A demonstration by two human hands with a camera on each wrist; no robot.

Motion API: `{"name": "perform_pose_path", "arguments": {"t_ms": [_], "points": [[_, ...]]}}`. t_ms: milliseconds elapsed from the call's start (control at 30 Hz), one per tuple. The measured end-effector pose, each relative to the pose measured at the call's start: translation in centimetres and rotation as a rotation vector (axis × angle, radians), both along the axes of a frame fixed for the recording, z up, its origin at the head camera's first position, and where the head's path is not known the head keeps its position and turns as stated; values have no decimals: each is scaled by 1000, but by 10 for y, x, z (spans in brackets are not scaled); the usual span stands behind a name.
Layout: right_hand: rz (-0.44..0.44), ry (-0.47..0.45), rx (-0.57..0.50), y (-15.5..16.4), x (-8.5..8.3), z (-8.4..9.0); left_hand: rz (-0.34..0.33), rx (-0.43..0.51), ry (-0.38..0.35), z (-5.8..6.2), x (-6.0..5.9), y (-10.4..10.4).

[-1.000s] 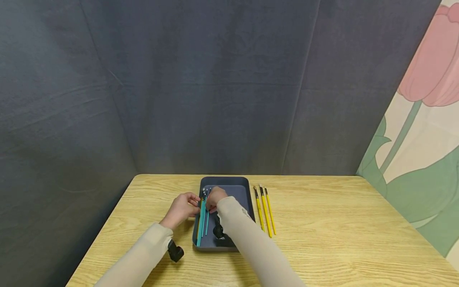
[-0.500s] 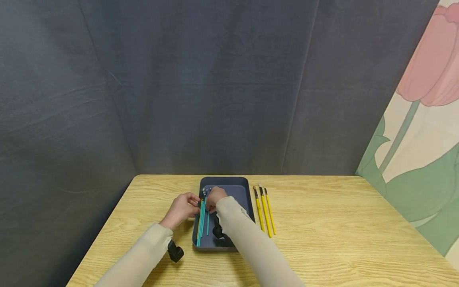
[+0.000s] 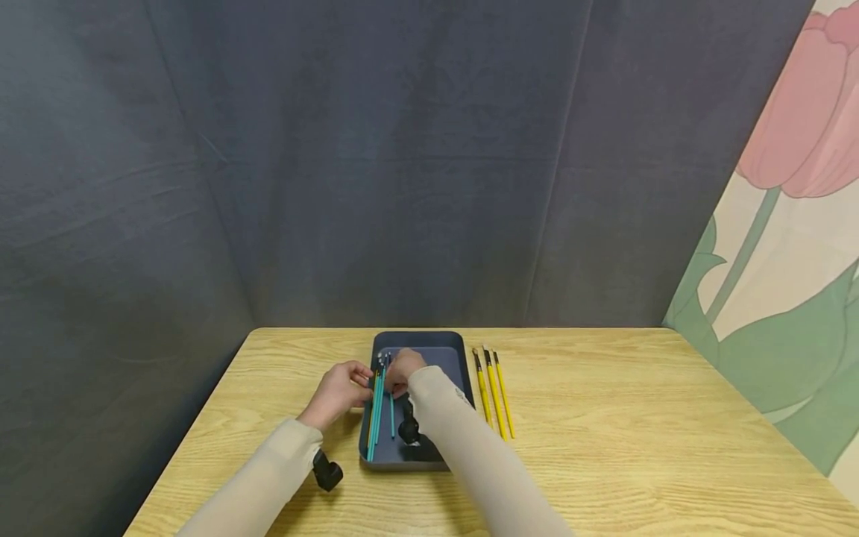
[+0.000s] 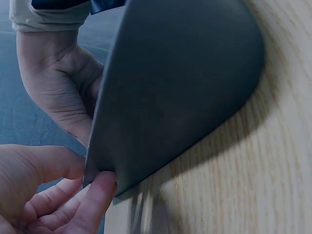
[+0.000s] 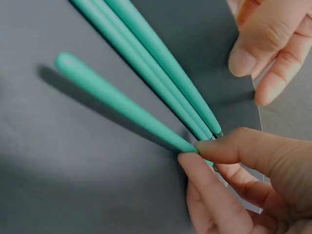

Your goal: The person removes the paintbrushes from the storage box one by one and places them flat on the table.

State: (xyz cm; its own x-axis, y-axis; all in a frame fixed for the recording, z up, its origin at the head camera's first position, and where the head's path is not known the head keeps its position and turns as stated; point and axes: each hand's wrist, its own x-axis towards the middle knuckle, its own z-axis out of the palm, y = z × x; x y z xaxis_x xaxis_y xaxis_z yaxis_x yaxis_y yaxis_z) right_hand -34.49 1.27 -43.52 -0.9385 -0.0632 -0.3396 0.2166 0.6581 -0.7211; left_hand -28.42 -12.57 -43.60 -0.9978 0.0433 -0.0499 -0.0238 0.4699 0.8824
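Note:
My right hand [image 3: 405, 368] reaches into the dark grey tray [image 3: 439, 356]. Its thumb and forefinger pinch a teal paintbrush [image 5: 114, 101], whose rounded handle end sticks out at an angle over the tray floor. Beside it lie several more teal paintbrushes [image 3: 376, 418] along the tray's left side, dark bristle ends away from me. A thin yellow handle [image 3: 370, 425] shows next to them. At the left wall of the tray is my left hand [image 3: 338, 393]; in the left wrist view its thumb and a finger [image 4: 101, 192] pinch the tray's edge.
Three yellow paintbrushes [image 3: 494, 391] with black necks lie side by side on the wooden table [image 3: 604, 418], right of the tray. A dark curtain [image 3: 403, 164] hangs behind the table. A painted tulip wall [image 3: 792, 298] stands at the right.
The handle end of the pinched paintbrush has swung slightly to the right, away from the other teal ones. My left hand has stayed at the tray's edge.

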Motion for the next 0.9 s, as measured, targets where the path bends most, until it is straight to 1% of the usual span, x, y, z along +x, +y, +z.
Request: {"name": "perform_pose_path", "arguments": {"t_ms": [100, 233, 367, 467, 700, 900], "points": [[7, -10, -84, 2, 2, 3, -2, 3, 1, -1, 0, 0], [15, -17, -186, 5, 5, 14, 3, 8, -3, -1, -1, 0], [37, -23, -238, 8, 9, 25, 6, 10, -4, 0, -1, 0], [67, -37, -278, 13, 11, 31, -4, 12, -1, 0, 0, 0], [158, -59, -400, 31, 11, 39, -3, 25, 7, 0, 1, 0], [195, -70, -477, 47, 15, 49, -1, 27, 19, -3, 0, 1]]}}
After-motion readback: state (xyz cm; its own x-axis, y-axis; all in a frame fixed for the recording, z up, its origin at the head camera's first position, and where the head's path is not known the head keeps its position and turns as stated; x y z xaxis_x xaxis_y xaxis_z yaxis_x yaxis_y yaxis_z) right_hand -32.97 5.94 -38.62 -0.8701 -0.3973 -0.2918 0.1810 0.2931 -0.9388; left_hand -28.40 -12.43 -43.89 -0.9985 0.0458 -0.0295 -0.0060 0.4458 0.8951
